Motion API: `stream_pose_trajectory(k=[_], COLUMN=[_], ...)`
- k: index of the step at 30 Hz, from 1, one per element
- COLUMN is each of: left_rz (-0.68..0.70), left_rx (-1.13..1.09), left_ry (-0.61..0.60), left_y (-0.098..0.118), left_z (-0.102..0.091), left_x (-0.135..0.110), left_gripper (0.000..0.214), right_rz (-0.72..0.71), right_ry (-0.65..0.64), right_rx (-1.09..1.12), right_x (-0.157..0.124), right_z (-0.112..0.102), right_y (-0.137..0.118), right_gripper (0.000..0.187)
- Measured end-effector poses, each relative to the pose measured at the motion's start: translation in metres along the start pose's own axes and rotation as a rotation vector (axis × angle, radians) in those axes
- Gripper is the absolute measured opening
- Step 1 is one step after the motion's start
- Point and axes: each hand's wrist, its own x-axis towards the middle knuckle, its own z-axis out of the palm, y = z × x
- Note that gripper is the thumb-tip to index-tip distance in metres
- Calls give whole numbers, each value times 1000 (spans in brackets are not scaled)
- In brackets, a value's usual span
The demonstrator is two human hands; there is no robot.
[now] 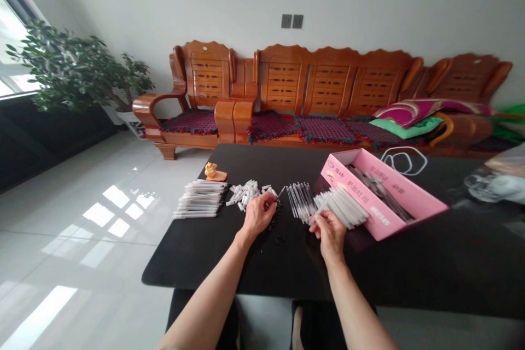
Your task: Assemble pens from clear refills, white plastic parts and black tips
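Observation:
My left hand point(258, 213) is closed in a pinch on a thin pen refill point(280, 193) above the black table point(229, 251). My right hand point(330, 232) is closed on a white pen barrel point(319, 211), pulled from a heap of white barrels point(344, 206). Between the hands lies a row of clear refills point(298, 200). Small black parts point(277, 219) sit below my left hand. A pile of white caps point(246, 193) lies just left of it, and a stack of finished white pens point(200, 199) lies further left.
A pink cardboard box point(410, 199) holding dark pen parts stands to the right. A small orange figurine point(213, 171) sits at the far left of the table, a white cord loop point(404, 159) at the back. Wooden sofas point(311, 93) and a potted plant point(77, 71) stand behind.

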Motion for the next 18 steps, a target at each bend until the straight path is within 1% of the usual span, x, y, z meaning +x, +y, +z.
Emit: stream_pose_trajectory(k=[3,5,6,10,13,18], left_rz=[80,142,170,253,276,298], left_rx=[135,213,243,310,343,363], left_ry=[87,111,114,92,64,43], left_y=[-4,-6,-7,-8,-7,-5], left_z=[-3,-2,-1,4,6,7], left_x=[-11,-17,-20,-24,-24,-25], left_gripper=[15,18,20,25,27,29], right_rz=[140,196,211,222,227,232], right_ry=[-41,-109,-144,-232,-232,-221], right_rx=[268,372,407,521,565,570], right_x=[3,4,5,7,8,8], right_z=[8,13,14,15,13,12], right_y=[-2,-3,-2,3,7,9], right_gripper=[25,32,33,20,18,18])
